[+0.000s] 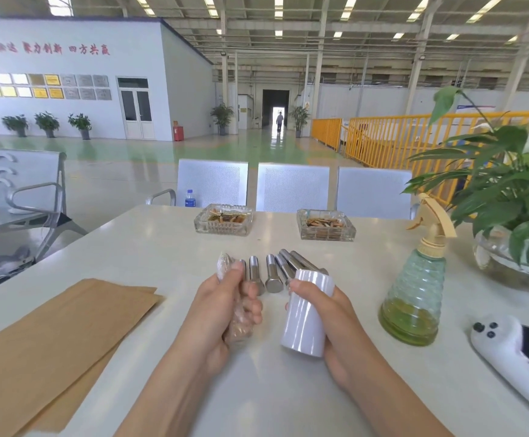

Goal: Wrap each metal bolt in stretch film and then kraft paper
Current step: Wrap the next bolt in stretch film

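The left hand is gripping a film-covered bolt, fingers curled round it, likely pressing the wrap tight. The right hand is clasping the stretch film roll, kept close for feeding. Unwrapped bolts are lying just beyond; kraft paper is waiting at left. Neither the roll nor the paper is showing readable writing.

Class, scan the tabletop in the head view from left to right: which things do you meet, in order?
kraft paper → left hand gripping a film-wrapped bolt → right hand holding the stretch film roll → spray bottle → white handheld device.
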